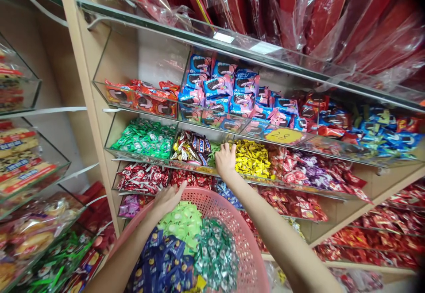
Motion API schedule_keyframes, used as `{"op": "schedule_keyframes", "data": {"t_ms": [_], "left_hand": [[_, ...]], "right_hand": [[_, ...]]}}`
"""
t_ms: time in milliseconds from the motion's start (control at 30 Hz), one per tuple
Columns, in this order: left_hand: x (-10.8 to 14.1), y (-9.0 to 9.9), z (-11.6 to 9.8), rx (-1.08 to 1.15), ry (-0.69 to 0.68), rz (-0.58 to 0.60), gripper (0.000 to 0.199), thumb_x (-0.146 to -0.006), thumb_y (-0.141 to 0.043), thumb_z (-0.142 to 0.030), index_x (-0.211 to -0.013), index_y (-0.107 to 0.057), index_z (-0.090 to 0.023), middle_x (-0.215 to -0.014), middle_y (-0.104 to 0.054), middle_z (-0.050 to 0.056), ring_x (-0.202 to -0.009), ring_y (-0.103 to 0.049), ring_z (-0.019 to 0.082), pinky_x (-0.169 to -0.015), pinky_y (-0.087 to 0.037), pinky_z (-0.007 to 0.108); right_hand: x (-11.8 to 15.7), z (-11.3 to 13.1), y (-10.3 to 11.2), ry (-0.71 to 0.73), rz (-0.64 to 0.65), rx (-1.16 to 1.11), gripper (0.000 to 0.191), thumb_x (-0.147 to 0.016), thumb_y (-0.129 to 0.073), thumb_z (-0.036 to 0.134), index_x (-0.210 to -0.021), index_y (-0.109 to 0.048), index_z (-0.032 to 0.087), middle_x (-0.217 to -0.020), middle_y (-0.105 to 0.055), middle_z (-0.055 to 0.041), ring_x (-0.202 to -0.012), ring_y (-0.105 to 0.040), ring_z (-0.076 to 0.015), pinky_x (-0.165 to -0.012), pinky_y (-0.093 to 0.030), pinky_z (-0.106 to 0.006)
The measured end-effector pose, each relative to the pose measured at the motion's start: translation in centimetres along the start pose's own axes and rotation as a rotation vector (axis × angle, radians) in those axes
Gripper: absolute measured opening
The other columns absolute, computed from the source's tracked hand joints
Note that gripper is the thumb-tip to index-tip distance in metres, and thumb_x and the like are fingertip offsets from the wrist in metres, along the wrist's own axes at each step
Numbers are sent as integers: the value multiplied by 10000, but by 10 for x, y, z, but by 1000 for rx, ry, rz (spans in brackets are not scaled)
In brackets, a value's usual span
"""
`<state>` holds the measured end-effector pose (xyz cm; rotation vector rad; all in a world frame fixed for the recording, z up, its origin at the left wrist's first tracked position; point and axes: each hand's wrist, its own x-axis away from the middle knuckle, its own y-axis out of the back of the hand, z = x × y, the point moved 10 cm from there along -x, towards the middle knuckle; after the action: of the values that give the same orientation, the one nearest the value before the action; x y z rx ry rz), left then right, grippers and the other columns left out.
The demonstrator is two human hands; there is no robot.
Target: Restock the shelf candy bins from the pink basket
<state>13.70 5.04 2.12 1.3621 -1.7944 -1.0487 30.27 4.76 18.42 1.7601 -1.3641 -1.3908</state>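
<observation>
My right hand reaches over the front glass of a shelf compartment, fingers apart and bent over green-wrapped candies; its fingertips are partly hidden. Right beside it lie yellow-wrapped candies. On the other side are brown-wrapped chocolate bars. My left hand is open above the far left rim of a pink plastic basket, thumb stretched out; whether it touches the rim, I cannot tell. Inside the basket are light green packets, dark green candies, dark blue packets and a few yellow ones.
Glass-fronted shelves hold green candies, blue and pink cookie packs, red cookie packs and purple and red sweets. A yellow price tag marks one shelf. Plastic-wrapped red items stand above. Another rack is at left.
</observation>
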Motion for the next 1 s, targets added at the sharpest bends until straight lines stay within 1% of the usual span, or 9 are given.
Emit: {"op": "schedule_keyframes", "data": {"t_ms": [133,267,367,433,533,633,733,867,1000], "left_hand": [[0,-1,2,2,3,4,761,-746,-50,-667,-832,-621,-171,-904,-643,127,-841,-580,259,-708,-404,345],[0,2,3,0,-1,-12,747,-751,-43,-659,-819,-618,-187,-889,-646,109,-837,-580,259,-706,-408,357],[0,4,3,-9,-1,-21,758,-752,-19,-655,-761,-618,-190,-855,-652,103,-826,-581,255,-721,-406,364],[-1,4,4,-13,1,-27,764,-754,-17,-653,-767,-621,-186,-856,-653,108,-831,-582,253,-728,-406,361],[-3,2,5,-12,10,-23,764,-755,-34,-655,-815,-628,-178,-878,-654,115,-846,-584,256,-731,-407,353],[-5,-1,5,-2,18,-15,760,-755,-45,-656,-856,-626,-177,-899,-652,115,-853,-585,254,-729,-408,344],[-5,-1,3,5,8,-14,750,-756,-54,-656,-861,-623,-178,-899,-652,113,-857,-582,245,-730,-404,331],[-3,1,5,-2,-13,-3,730,-768,-53,-638,-771,-627,-187,-841,-660,100,-827,-587,241,-718,-405,328],[-2,3,8,-14,-13,-16,699,-776,-69,-621,-752,-620,-191,-824,-659,94,-823,-587,248,-713,-409,340]], "right_hand": [[-3,-3,6,-13,-32,-10,290,-776,-368,63,-814,-652,106,-948,-545,-160,-975,-375,-257,-870,-167,-451],[6,-18,31,-55,-125,-101,248,-791,-363,94,-822,-609,93,-912,-530,-164,-923,-396,-250,-775,-266,-391],[30,-26,54,-49,-251,-298,185,-794,-396,173,-804,-569,109,-894,-526,-140,-892,-410,-232,-750,-299,-357],[49,-21,55,22,-255,-572,174,-799,-401,230,-764,-544,137,-830,-534,-88,-820,-439,-190,-716,-328,-312],[73,8,31,161,-54,-1083,169,-804,-390,259,-742,-513,161,-725,-533,-15,-673,-458,-123,-614,-353,-237],[88,37,4,208,128,-1369,174,-808,-397,283,-736,-498,161,-677,-510,13,-626,-444,-99,-585,-354,-211],[94,49,-11,209,173,-1420,195,-813,-401,307,-720,-486,158,-661,-478,22,-615,-420,-92,-584,-347,-207],[101,62,-29,277,240,-1353,160,-816,-388,267,-728,-470,162,-661,-474,24,-611,-414,-90,-580,-339,-204],[109,91,-65,353,423,-1197,110,-772,-401,169,-696,-480,159,-625,-469,28,-574,-398,-82,-542,-319,-191]]}}
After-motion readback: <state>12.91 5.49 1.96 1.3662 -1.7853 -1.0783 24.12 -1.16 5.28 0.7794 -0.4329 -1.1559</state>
